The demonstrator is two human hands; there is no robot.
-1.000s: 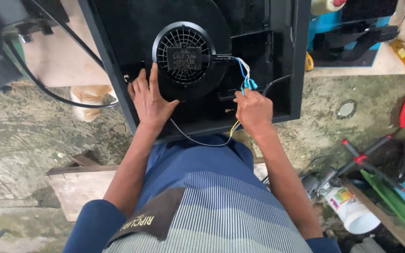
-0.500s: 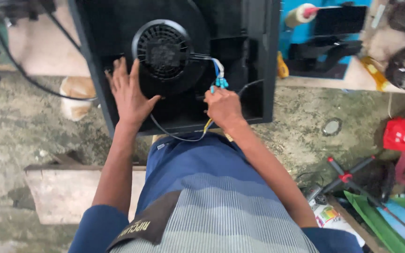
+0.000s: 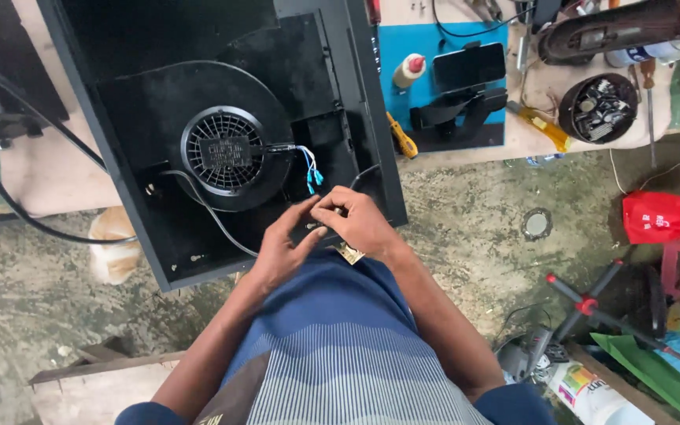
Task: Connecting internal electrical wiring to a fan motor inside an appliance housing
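A black appliance housing (image 3: 159,47) lies open on a wooden bench, with a round blower fan (image 3: 224,152) in its middle. Blue, white and yellow wires (image 3: 308,169) run from the fan's hub toward me. My left hand (image 3: 283,250) and my right hand (image 3: 356,220) meet just below those wires at the housing's near edge. Their fingertips pinch a small part between them; what it is stays hidden under the fingers. A thin grey cable (image 3: 206,208) curves from the fan to my left hand.
A blue mat (image 3: 403,94) on the bench carries a phone stand, a glue bottle (image 3: 408,69) and a yellow-handled tool (image 3: 399,135). A round tin of small parts (image 3: 600,106) sits farther right. On the concrete floor: a red bag (image 3: 655,216), red-handled cutters (image 3: 588,303), a spray can (image 3: 592,389).
My left hand left the fan's rim and came right to join my right hand at the wires. The view shifted, so the housing now sits further left and up.
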